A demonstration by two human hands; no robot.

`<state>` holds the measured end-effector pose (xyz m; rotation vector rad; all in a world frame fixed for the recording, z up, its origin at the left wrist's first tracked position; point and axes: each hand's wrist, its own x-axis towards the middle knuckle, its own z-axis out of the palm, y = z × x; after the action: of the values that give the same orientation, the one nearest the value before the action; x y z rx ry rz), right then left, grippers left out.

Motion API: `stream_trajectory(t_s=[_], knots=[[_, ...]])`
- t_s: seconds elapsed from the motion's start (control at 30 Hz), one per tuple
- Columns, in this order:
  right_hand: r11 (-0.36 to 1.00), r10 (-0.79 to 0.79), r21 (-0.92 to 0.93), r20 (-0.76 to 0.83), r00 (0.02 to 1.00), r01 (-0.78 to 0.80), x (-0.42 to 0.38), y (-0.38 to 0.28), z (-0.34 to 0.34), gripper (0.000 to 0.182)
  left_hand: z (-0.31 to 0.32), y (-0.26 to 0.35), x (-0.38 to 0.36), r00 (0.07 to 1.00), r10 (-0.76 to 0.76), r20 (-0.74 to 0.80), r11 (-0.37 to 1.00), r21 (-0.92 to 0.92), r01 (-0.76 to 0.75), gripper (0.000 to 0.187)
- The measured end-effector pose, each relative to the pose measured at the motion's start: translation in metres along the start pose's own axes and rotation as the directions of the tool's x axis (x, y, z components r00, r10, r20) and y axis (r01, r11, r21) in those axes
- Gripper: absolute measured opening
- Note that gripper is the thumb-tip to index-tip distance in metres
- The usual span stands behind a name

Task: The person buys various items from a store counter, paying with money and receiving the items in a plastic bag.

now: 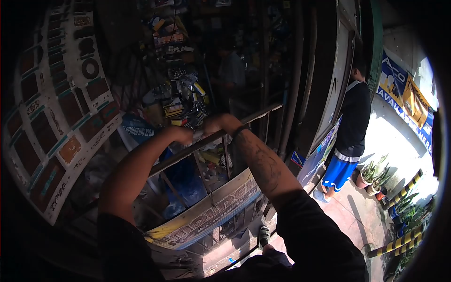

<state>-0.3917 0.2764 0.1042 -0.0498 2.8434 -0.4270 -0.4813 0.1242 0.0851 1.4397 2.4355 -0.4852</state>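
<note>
Both arms are reaching forward across a slanting rail (188,152) at the counter opening. The left hand (182,135) is bending inward just beyond the rail, and the right hand (215,124) is curling beside it, with a dark band (240,131) circling that wrist. A small, pale, shiny item (197,136) is showing between the two hands; whether either is gripping it, and how far the fingers are opening, cannot be told, as shadow is hiding them. Small boxes and packets (181,105) are lying in a jumbled pile beyond the hands. A blue plastic sheet (184,190) is hanging or lying below the rail, and a lettered sign (206,209) is running along the lower front. At left, a display board (56,108) is bearing rows of dark pieces. At right, a person (356,115) in blue shorts is standing by the doorway, near potted plants (371,180) and a wall banner (406,94).
</note>
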Motion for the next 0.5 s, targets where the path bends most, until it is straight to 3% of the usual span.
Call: stream_trajectory(t_s=[0.03,0.1,0.17,0.3,0.37,0.5], knots=[[1.000,-0.016,-0.005,-0.015,1.000,0.016,-0.001,0.000,-0.001,0.029,-0.004,0.009,-0.009,1.000,-0.021,0.019,1.000,0.014,0.021,0.031],[0.999,-0.036,-0.011,-0.040,0.999,0.036,0.001,0.000,0.000,0.029,-0.011,0.026,-0.022,0.974,-0.189,0.125,0.972,-0.117,0.204,0.038],[0.999,-0.050,-0.011,-0.063,0.997,0.049,0.005,0.000,-0.001,0.029,-0.014,0.027,-0.020,0.963,-0.203,0.179,0.972,-0.078,0.220,0.036],[0.998,-0.062,-0.021,-0.082,0.995,0.060,0.010,-0.002,0.001,0.028,-0.020,0.037,-0.029,0.976,-0.150,0.159,0.982,-0.088,0.165,0.037],[0.997,-0.073,-0.026,-0.089,0.993,0.071,0.012,-0.003,0.001,0.028,-0.020,0.030,-0.021,0.944,-0.223,0.242,0.974,0.011,0.227,0.035],[0.990,-0.138,-0.039,-0.138,0.981,0.134,0.025,0.000,0.005,0.029,-0.031,0.048,-0.049,0.990,-0.072,0.125,0.991,-0.105,0.086,0.030]])
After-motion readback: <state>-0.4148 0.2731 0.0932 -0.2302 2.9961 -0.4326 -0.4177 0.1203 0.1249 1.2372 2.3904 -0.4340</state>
